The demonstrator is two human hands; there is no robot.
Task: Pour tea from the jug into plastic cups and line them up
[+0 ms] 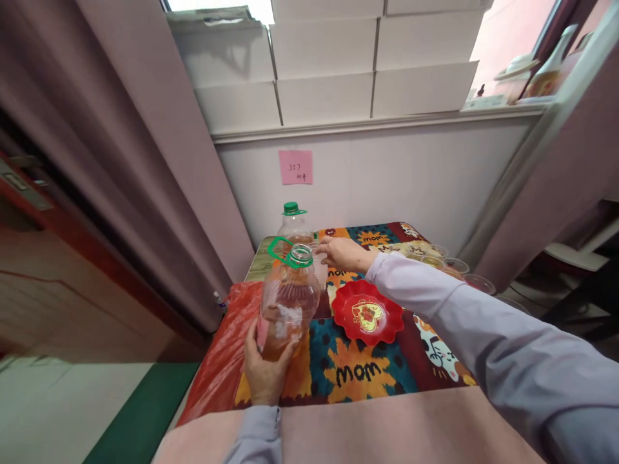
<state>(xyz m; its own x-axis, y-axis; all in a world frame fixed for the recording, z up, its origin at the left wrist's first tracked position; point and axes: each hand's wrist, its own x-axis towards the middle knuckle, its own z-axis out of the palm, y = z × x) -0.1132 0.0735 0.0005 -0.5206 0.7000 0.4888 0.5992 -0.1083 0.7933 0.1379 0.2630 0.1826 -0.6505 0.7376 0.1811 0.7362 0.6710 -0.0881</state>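
Observation:
My left hand (267, 370) is wrapped around the lower part of a clear plastic jug (290, 299). The jug stands upright with its mouth uncapped, a green carry ring (281, 252) around the neck and pale yellowish liquid low inside. Behind it is a second clear jug (294, 225), closed with a green cap (291, 207). My right hand (345, 253) reaches across beside the open jug's neck, its fingers bent together. Something clear shows at those fingertips, too faint to name. Below my right forearm sits a red scalloped plate (344, 312).
Several clear round containers (456, 265) stand at the table's right side. A patterned "mom" cloth (358, 374) covers the table, with red plastic sheeting (217, 354) on the left. A pink note (296, 167) is on the wall behind.

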